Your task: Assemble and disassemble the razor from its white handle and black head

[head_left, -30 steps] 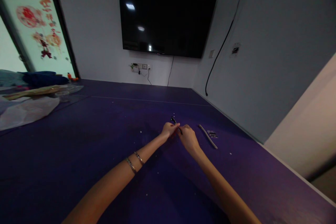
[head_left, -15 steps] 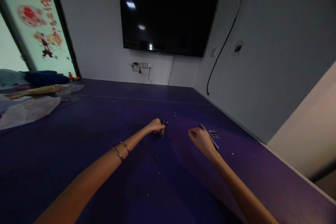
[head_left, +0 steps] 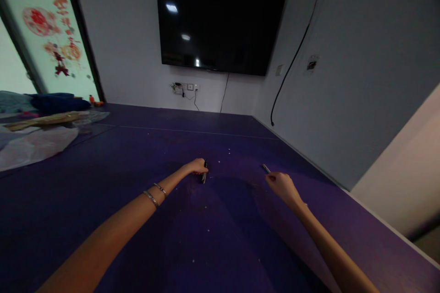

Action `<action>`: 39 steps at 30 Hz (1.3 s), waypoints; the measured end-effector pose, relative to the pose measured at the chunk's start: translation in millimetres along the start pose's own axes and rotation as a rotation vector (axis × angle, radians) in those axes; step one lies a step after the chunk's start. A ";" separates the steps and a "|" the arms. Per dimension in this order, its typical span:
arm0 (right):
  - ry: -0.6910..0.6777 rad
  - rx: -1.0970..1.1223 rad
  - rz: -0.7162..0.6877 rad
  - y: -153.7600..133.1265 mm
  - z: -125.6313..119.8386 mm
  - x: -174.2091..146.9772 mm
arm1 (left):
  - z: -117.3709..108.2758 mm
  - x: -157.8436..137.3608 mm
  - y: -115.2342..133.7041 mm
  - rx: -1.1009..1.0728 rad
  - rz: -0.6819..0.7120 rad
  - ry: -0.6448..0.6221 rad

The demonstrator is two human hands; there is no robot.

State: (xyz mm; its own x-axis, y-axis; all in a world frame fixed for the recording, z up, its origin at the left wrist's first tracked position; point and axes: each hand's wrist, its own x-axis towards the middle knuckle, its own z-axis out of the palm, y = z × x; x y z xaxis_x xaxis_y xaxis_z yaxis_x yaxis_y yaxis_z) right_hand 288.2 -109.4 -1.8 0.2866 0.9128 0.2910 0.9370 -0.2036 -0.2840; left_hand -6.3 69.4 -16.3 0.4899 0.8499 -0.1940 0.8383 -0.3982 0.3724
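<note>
My left hand [head_left: 198, 165] is closed around a slim black-and-silver pen-like object [head_left: 204, 176], held upright just over the purple surface [head_left: 178, 229]. The object's exact kind is too small to tell. To the right, my right hand [head_left: 280, 184] has its fingers pinched together, low over the surface. A thin grey pen-like stick [head_left: 266, 168] comes out from beneath its fingertips, pointing away from me. The rest of that stick is hidden behind the hand. Two metal bracelets [head_left: 154, 195] circle my left wrist.
Small white specks [head_left: 219, 161] dot the surface. Clear plastic sheeting [head_left: 41, 146] and dark blue cloth [head_left: 60, 102] lie at the far left. A black television [head_left: 220, 27] hangs on the back wall, and a black cable [head_left: 292, 57] runs down the right wall.
My left hand has moved slightly left and nearer with its object. The right hand has shifted right, over the grey stick, and the small dark packet beside it is now hidden.
</note>
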 end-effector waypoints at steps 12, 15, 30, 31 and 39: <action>-0.195 -0.141 0.134 50.4 -13.9 24.6 | 5.9 -32.8 3.5 0.030 -0.005 0.154; -0.250 -0.166 0.162 60.4 -6.9 28.4 | 13.6 -40.7 4.9 0.023 -0.049 0.201; -0.339 -0.279 -0.036 50.3 13.4 22.6 | 29.9 -36.7 4.7 0.073 -0.118 0.308; -0.334 -0.279 -0.028 43.9 14.5 21.3 | 30.2 -36.7 5.2 0.079 -0.119 0.310; -0.223 -0.174 -0.077 -51.9 43.1 3.7 | 30.2 -38.3 6.0 0.104 -0.128 0.318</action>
State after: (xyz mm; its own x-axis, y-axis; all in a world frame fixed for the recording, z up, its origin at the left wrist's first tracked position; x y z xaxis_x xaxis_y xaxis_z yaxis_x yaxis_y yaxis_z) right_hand 232.0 -80.2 -25.3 0.1802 0.9793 0.0920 0.9800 -0.1707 -0.1027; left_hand -12.8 24.0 -34.1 0.2939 0.9536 0.0655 0.9160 -0.3005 0.2659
